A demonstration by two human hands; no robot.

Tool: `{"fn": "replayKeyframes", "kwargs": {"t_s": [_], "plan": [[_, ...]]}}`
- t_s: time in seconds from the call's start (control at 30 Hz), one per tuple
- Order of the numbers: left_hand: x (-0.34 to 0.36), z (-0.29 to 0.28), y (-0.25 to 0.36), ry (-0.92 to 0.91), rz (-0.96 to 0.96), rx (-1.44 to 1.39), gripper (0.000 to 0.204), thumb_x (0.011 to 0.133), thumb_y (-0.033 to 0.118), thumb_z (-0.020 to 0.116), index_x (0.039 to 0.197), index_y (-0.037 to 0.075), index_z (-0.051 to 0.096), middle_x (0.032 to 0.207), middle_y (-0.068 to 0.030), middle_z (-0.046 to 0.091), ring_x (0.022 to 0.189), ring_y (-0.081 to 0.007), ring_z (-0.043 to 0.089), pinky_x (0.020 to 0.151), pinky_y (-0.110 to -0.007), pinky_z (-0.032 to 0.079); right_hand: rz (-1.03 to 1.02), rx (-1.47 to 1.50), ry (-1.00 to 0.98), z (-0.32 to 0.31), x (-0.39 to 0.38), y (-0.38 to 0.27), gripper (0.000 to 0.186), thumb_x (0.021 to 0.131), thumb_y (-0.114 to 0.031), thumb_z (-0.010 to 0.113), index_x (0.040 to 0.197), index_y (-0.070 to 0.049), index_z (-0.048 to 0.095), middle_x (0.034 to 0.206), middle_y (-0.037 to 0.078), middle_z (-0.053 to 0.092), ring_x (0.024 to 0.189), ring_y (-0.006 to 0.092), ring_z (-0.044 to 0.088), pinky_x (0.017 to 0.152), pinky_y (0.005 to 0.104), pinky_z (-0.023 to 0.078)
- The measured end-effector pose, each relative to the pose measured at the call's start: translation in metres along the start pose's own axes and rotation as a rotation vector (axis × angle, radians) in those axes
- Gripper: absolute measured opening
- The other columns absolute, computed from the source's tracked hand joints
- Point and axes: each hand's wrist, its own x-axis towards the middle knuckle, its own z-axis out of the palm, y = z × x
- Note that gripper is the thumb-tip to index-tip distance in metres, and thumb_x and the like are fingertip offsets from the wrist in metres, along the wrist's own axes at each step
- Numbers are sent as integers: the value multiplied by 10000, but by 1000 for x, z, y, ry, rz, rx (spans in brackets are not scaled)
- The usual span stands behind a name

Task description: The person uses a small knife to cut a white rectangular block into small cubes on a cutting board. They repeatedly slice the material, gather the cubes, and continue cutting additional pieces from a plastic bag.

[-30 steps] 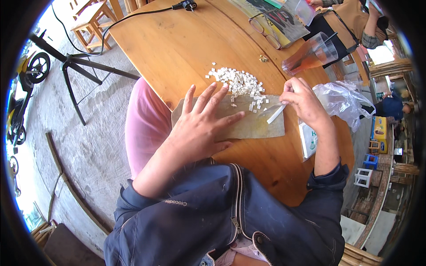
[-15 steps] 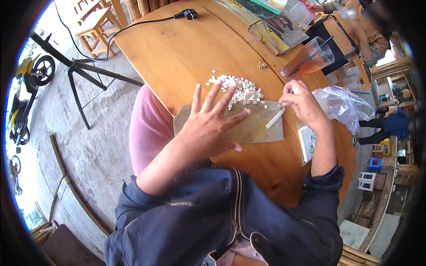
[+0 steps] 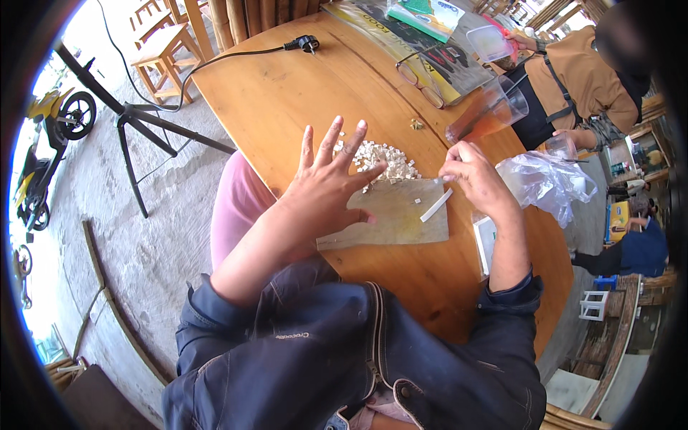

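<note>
My left hand (image 3: pixel 322 179) is open with its fingers spread wide, above a thin tan mat (image 3: pixel 387 226) and beside a pile of small white square pieces (image 3: pixel 387 159). Nothing is in it. My right hand (image 3: pixel 479 179) is closed, thumb and fingers pinched together at the mat's right side; whatever they hold, if anything, cannot be made out. Just below its fingertips a narrow white strip (image 3: pixel 436 206) lies slanted on the mat, seemingly apart from the fingers. One loose white square (image 3: pixel 418 201) rests on the mat left of the strip.
Beyond my right hand stand a plastic cup of reddish drink (image 3: pixel 484 115) and a crumpled clear bag (image 3: pixel 548 179). Eyeglasses (image 3: pixel 423 82) lie on a printed sheet (image 3: pixel 459 68). A black power plug (image 3: pixel 307 44) sits far left. Another person (image 3: pixel 584 75) holds a clear container (image 3: pixel 489 44).
A loose white square now shows on the mat beside the strip. The strip's upper end is slightly away from my right fingertips. My left hand shifted a little, fingers still spread.
</note>
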Motion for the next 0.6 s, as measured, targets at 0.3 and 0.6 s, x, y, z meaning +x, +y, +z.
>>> {"fn": "replayKeyframes", "kwargs": {"t_s": [0.3, 0.6], "plan": [[-5, 1, -13, 30, -24, 52, 696, 769, 491, 821, 1417, 326, 631, 1713, -128, 178, 1573, -444, 53, 1229, -690, 86, 56, -139, 146, 6, 10, -15, 94, 844, 18, 669, 898, -58, 685, 937, 111, 586, 968, 315, 605, 845, 428, 493], [-5, 4, -23, 191, -112, 37, 827, 803, 477, 803, 1546, 320, 475, 1692, -185, 197, 1567, -447, 101, 1252, -621, 116, -19, -140, 73, 22, 21, -32, 99, 852, 7, 665, 931, -52, 676, 956, 119, 582, 970, 321, 601, 859, 424, 493]]}}
